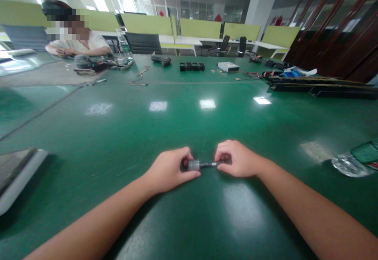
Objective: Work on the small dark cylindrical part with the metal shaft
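Low over the green table (177, 122), a small grey metal cylinder (194, 165) with a thin dark shaft (208, 165) lies level between my hands. My left hand (174, 168) is closed round the cylinder's left end, thumb below and fingers above. My right hand (236, 159) pinches the right end of the shaft, where a dark part shows partly among the fingers. Both hands are close to the tabletop; whether the piece touches it cannot be told.
A flat device (20, 173) lies at the left edge, a clear bottle (354, 159) at the right. Across the table are a black part (191, 66), a silver box (228, 67), a cable (138, 79) and black rails (325, 87). A person (79, 41) sits at the far left.
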`<state>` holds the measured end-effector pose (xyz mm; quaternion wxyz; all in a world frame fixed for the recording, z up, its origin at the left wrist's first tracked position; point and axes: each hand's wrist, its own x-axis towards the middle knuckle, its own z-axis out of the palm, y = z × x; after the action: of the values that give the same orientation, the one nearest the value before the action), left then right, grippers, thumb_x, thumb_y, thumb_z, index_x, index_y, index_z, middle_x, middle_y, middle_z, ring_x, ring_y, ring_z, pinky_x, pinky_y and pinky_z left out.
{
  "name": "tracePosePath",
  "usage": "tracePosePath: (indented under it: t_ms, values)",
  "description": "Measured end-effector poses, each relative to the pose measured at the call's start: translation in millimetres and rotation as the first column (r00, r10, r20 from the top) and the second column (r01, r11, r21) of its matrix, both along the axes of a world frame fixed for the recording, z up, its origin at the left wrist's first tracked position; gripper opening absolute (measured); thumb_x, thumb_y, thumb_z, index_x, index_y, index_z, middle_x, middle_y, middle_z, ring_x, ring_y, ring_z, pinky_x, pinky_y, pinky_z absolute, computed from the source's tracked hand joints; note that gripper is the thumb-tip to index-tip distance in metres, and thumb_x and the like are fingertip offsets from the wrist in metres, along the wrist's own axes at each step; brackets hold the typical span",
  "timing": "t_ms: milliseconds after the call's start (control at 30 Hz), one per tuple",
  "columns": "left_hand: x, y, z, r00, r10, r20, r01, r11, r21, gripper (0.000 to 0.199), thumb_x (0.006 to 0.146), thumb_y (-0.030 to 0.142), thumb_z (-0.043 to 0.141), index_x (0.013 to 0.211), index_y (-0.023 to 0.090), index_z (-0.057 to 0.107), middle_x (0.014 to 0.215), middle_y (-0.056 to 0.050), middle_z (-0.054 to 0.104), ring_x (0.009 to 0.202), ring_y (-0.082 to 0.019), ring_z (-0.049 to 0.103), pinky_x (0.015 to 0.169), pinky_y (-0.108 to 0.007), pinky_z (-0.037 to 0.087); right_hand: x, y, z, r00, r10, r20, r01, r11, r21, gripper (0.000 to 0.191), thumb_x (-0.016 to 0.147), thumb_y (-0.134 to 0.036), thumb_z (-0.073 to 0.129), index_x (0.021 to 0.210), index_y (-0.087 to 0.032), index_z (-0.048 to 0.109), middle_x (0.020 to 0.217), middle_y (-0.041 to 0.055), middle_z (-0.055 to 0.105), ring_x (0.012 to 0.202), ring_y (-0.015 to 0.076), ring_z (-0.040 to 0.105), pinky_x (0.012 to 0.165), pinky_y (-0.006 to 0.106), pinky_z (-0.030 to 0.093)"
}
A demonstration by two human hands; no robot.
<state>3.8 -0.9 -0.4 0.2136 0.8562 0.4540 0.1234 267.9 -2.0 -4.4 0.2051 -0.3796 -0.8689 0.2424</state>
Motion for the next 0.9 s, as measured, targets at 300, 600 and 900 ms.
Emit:
tracePosePath:
  t_ms: [300,600,900]
  values:
    - [0.2,0.5,-0.1,1.0,0.002,-0.006,-0.002,1.0,0.004,0.032,0.077,0.05,0.072,0.086,0.022,0.059,0.078,0.002,0.068,0.068,-0.017,0.063,0.06,-0.025,0.039,-24.7,-8.3,-10.5,0.986,-0.018,-0.164,0.019,1.0,0.006,0.017,0.076,-0.014,0.071,0.093,-0.018,0.071,0.082,0.0021,0.067,0.073,0.0144,0.06,0.071,0.027,0.046]
    - [-1.5,0.7,-2.9,1.0,-0.007,-0.005,0.007,1.0,0.01,0.031,0.078,0.049,0.071,0.086,0.022,0.058,0.076,0.002,0.068,0.066,-0.016,0.062,0.06,-0.025,0.038,-25.7,-10.7,-14.9,0.965,-0.044,-0.26,0.026,0.997,-0.07,0.042,0.071,-0.012,0.073,0.112,-0.018,0.066,0.091,0.0034,0.07,0.079,0.016,0.064,0.078,0.03,0.051]
    - [0.0,0.1,-1.4,1.0,0.001,0.01,-0.001,1.0,0.003,0.031,0.076,0.049,0.071,0.087,0.022,0.059,0.077,0.002,0.069,0.067,-0.017,0.063,0.06,-0.026,0.039,-25.0,-9.8,-13.2,0.973,-0.038,-0.229,0.026,0.998,-0.054,0.034,0.072,-0.013,0.073,0.105,-0.018,0.067,0.09,0.0035,0.069,0.079,0.0159,0.064,0.076,0.029,0.051]
